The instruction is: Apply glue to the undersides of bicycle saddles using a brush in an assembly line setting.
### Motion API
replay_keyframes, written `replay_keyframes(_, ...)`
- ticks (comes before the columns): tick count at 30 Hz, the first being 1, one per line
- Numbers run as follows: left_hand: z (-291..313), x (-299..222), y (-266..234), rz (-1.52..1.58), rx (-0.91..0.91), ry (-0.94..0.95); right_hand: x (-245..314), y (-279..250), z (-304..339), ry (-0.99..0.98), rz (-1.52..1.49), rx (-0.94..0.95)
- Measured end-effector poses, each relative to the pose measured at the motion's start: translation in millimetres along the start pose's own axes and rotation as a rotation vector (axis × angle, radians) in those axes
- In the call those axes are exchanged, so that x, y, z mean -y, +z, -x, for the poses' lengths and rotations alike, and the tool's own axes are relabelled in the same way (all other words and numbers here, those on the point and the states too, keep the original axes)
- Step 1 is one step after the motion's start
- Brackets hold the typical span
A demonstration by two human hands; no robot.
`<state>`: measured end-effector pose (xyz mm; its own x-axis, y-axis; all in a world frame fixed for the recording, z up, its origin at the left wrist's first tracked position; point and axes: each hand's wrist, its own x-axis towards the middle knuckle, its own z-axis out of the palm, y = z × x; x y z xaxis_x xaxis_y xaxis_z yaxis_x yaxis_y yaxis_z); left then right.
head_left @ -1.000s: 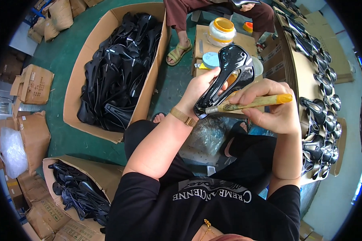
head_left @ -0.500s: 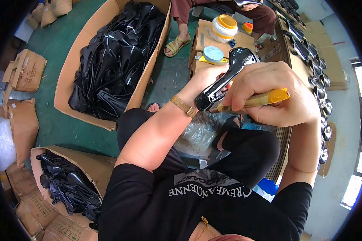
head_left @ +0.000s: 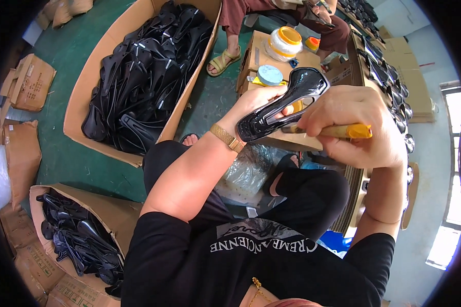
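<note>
In my left hand (head_left: 259, 98) is a glossy black shell with a long central slot (head_left: 258, 123), shaped like a bicycle saddle. It is tilted, its broad end up and to the right. My left fingers are mostly hidden behind it. A slim brush-like tool (head_left: 346, 131) with yellow tape around its handle is pinched in my right hand (head_left: 369, 120). Its dark tip is beside the slotted part of the shell; whether it touches cannot be made out.
Black shells fill a large carton (head_left: 77, 115) at left and a smaller carton (head_left: 110, 204) below. Ahead, a cardboard box (head_left: 251, 56) bears a white tub (head_left: 283, 45) and a blue round lid (head_left: 269, 75). Another person (head_left: 312, 20) sits beyond. More shells (head_left: 394, 92) line the right.
The shell has turned to show more of its slotted face. The tool's tip has moved right, away from the shell's lower end. The other person's hands have shifted.
</note>
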<state>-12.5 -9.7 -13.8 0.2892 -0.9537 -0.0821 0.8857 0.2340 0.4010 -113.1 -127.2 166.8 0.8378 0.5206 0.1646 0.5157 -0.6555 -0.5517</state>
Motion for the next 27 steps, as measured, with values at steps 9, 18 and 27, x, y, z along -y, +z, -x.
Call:
replay_keyframes(9, 6, -2, 5, 0.098, 0.010, -0.063, 1, 6, 6, -0.045, 0.083, -0.046)
replay_keyframes(18, 13, -9, 33, 0.248, -0.001, -0.023, 2, 28, 13, -0.208, 0.064, -0.334)
replay_keyframes(27, 6, -7, 13, 0.116, -0.083, -0.013, -1, 20, 24, -0.119, 0.064, -0.234)
